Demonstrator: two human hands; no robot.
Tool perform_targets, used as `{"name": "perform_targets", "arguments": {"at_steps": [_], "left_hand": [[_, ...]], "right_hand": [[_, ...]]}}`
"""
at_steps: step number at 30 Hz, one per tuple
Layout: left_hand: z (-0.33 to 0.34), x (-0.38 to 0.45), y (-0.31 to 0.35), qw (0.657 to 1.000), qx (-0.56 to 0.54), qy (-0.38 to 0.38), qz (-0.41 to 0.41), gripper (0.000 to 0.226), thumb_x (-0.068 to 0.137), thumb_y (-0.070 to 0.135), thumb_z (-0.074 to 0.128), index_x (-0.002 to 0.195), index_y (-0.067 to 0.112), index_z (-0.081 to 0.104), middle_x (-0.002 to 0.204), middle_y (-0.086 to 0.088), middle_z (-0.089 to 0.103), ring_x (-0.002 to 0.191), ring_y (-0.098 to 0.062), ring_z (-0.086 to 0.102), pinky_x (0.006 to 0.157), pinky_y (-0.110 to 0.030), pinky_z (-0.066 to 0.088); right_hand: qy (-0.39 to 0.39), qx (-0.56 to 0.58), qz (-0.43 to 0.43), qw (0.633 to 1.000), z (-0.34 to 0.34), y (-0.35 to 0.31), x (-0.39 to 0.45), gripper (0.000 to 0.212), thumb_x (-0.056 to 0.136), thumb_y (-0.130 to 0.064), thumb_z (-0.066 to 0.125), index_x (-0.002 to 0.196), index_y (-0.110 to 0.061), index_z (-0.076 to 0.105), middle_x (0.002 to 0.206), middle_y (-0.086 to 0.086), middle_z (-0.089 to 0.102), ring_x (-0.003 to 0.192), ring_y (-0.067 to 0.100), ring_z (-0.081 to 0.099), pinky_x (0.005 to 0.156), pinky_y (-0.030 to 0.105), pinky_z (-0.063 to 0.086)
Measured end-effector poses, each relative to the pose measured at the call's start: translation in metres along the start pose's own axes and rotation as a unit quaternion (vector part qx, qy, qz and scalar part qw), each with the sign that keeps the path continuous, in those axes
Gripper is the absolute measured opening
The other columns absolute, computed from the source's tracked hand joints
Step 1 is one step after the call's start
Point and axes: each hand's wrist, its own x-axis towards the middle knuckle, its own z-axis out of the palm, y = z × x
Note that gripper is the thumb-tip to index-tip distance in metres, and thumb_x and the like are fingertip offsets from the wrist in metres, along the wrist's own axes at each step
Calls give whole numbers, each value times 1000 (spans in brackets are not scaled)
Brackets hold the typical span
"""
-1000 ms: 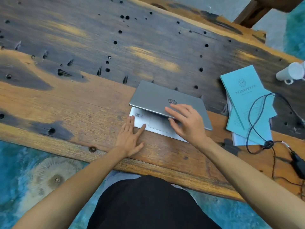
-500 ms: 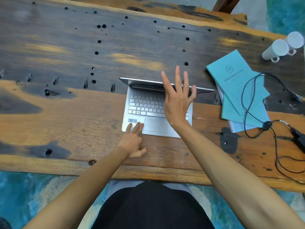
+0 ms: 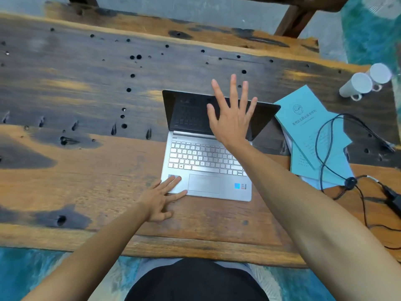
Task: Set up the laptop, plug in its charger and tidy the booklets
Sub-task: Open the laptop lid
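Laptop: open silver laptop (image 3: 206, 166), dark screen partly hidden by right hand (image 3: 231, 118), fingers spread wide.
Left hand (image 3: 159, 199): flat, splayed, holding nothing, fingertips on palmrest.
Charger: black cable (image 3: 321, 148) over teal booklets (image 3: 312, 135), brick cut off at frame edge.

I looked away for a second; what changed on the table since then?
The laptop lid went from nearly shut to open; the right hand lifted it and now spreads open. The left hand still presses the front corner. Booklets and charger cable lie unmoved.

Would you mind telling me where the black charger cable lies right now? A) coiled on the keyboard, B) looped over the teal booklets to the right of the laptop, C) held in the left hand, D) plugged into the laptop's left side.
B: the black charger cable loops across the teal booklets, right of the open laptop, held by neither hand.
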Motion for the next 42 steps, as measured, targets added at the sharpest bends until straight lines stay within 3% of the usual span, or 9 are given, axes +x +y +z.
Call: {"name": "perform_targets", "arguments": {"at_steps": [9, 24, 35, 42], "left_hand": [[-3, 1, -3, 999, -11, -35, 15, 82, 98, 61, 34, 155, 41, -22, 158, -9, -41, 148, -29, -33, 124, -48, -7], [5, 3, -4, 1000, -15, -19, 17, 82, 98, 59, 34, 154, 42, -23, 157, -8, -42, 147, -29, -34, 124, -48, -7], [11, -1, 3, 999, -38, 34, -11, 73, 94, 64, 18, 155, 45, -18, 161, -5, -37, 149, -27, -31, 126, -46, -3], [0, -1, 12, 992, -81, 91, -26, 72, 97, 64, 22, 155, 46, -17, 165, 2, -27, 152, -23, -24, 126, -44, -2]], "right_hand": [[-74, -11, -4, 997, 7, 6, 36, 66, 101, -53, 40, 161, -45, 13, 173, 4, 4, 158, 35, 2, 122, 62, 6], [-90, -8, 1, 996, 11, 6, 45, 66, 101, -52, 41, 160, -46, 14, 173, 4, 5, 158, 36, 4, 122, 62, 5], [-89, -18, -18, 996, -4, 11, 31, 67, 100, -56, 38, 161, -43, 13, 172, 4, 8, 158, 34, 8, 124, 58, 11], [-66, 29, -17, 997, -27, 33, -13, 68, 99, -55, 43, 161, -39, 20, 172, 5, 12, 158, 33, 9, 124, 55, 14]]}}
